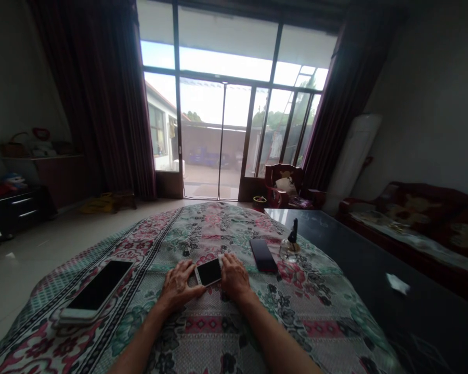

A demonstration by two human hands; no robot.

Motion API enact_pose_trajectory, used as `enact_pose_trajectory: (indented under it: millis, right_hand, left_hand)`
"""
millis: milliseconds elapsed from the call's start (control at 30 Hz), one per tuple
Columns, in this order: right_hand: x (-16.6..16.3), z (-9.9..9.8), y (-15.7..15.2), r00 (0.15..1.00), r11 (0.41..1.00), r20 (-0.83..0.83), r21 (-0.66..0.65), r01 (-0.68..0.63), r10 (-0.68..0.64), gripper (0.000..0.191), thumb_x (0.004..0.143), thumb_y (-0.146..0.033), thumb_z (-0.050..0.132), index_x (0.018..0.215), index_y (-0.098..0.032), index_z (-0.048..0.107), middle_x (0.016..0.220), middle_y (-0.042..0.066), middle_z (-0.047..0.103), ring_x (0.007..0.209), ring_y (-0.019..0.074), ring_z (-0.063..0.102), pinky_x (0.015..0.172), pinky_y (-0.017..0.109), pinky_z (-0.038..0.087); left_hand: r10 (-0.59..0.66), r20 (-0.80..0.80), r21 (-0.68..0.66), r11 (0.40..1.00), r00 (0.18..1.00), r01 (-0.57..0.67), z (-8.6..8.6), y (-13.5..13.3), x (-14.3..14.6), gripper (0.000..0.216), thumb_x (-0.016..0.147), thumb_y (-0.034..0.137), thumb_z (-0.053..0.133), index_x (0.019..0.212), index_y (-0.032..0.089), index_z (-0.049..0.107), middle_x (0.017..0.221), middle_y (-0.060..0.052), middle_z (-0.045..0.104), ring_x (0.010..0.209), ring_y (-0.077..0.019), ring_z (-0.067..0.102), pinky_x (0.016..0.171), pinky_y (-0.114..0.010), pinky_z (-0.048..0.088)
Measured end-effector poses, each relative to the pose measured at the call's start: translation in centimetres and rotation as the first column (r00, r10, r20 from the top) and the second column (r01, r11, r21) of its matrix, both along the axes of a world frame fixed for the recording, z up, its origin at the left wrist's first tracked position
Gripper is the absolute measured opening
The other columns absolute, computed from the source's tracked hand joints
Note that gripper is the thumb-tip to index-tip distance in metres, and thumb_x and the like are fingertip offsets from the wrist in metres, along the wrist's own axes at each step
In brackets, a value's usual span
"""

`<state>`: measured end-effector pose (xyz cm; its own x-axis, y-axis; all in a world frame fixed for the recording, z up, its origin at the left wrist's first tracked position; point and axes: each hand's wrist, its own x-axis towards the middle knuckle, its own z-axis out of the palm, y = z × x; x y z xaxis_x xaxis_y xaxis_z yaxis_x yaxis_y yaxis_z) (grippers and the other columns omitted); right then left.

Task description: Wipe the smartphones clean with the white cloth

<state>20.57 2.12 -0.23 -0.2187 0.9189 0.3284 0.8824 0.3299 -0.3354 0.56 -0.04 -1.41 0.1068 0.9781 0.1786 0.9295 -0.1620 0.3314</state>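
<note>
A white-framed smartphone (209, 272) with a dark screen lies between my hands on the patterned tablecloth (206, 324). My left hand (179, 283) holds its left end, with the thumb along the near corner and the fingers on the far side. Over its right end curls my right hand (234, 276), which hides that edge. To the right rests a dark flat rectangular object (263, 255), perhaps a phone or a case. Just beyond it stands a clear bottle with a black spray top (292, 241). A larger white device with a black screen (99, 288) lies at the left.
A dark glossy table (359, 291) adjoins on the right, with a crumpled white tissue (398, 284) on it. Wooden seats (284, 187) stand beyond and a red sofa (425, 208) at the right. Glass doors (218, 140) face me, with dark curtains (101, 104) beside them.
</note>
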Motion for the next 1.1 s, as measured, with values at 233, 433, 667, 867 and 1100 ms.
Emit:
enact_pose_trajectory:
  millis: [233,433,667,867,1100]
  right_hand:
    - [-0.8,-0.3,-0.2,0.997,0.996,-0.008,0.034,-0.081,0.081,0.045,0.090,-0.018,0.040,0.133,-0.016,0.051,0.143,0.008,0.047,0.136,0.0214,0.034,0.113,0.035,0.024]
    - [-1.7,0.3,-2.2,0.942,0.941,-0.002,0.059,-0.334,0.335,0.037,0.093,-0.021,0.039,0.126,-0.026,0.055,0.139,0.000,0.052,0.133,0.0168,0.039,0.111,0.033,0.027]
    - [1.0,-0.5,0.6,0.993,0.994,-0.045,0.016,0.106,-0.105,0.043,0.091,-0.017,0.037,0.130,-0.013,0.055,0.141,0.010,0.049,0.134,0.0230,0.038,0.112,0.037,0.026]
    - [1.6,-0.8,0.9,0.987,0.991,-0.095,0.024,0.134,-0.132,0.043,0.090,-0.018,0.039,0.128,-0.013,0.057,0.139,0.009,0.051,0.130,0.0229,0.043,0.110,0.034,0.029]
    - [1.5,0.0,0.7,0.989,0.995,-0.115,0.011,0.094,-0.092,0.043,0.087,-0.020,0.043,0.128,-0.013,0.058,0.139,0.009,0.051,0.130,0.0232,0.043,0.110,0.033,0.030]
  left_hand:
    - [-0.028,0.028,0.053,0.998,0.999,0.026,-0.5,0.0,-0.2,0.064,0.072,0.050,0.065,0.127,0.020,0.056,0.144,-0.011,0.047,0.137,-0.0309,0.034,0.109,-0.046,0.028]
    - [-0.045,0.014,0.077,0.996,0.999,0.044,-0.8,0.4,-0.5,0.060,0.071,0.048,0.065,0.125,0.022,0.058,0.142,-0.010,0.049,0.136,-0.0298,0.036,0.108,-0.044,0.030]
    - [-0.041,0.032,0.077,0.996,0.999,0.039,-0.4,-0.2,0.0,0.064,0.072,0.045,0.064,0.130,0.018,0.053,0.144,-0.012,0.047,0.136,-0.0309,0.036,0.110,-0.045,0.029]
    - [-0.127,0.093,0.135,0.984,0.988,0.114,-1.2,-0.4,0.3,0.070,0.074,0.040,0.063,0.138,0.019,0.044,0.145,-0.012,0.047,0.135,-0.0295,0.039,0.111,-0.045,0.029]
    - [-0.113,0.166,0.158,0.984,0.980,0.087,-1.0,-0.2,0.8,0.066,0.069,0.034,0.066,0.132,0.016,0.053,0.136,-0.013,0.056,0.127,-0.0311,0.048,0.107,-0.047,0.034]
